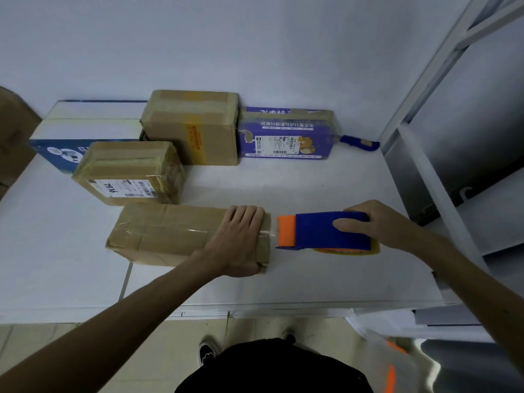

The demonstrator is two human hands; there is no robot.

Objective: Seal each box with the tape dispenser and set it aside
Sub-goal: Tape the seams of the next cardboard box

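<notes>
**Hands at the box end, tape stretched taut**

Her left hand (241, 239) pressed flat on the long box (170, 232) near the table (283, 279) edge; the right hand (380, 224) gripped the tape dispenser (326, 231) just beside it. A firm downward tear, I judged, would cut cleanly.

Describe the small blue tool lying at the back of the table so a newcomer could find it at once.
Start at the white table and follow the row of boxes along the wall to the purple printed box at its right end. Just right of that box lies the small blue tool, flat on the table. Unlike the big blue and orange tape dispenser in the right hand, it is slim and unheld.
</notes>
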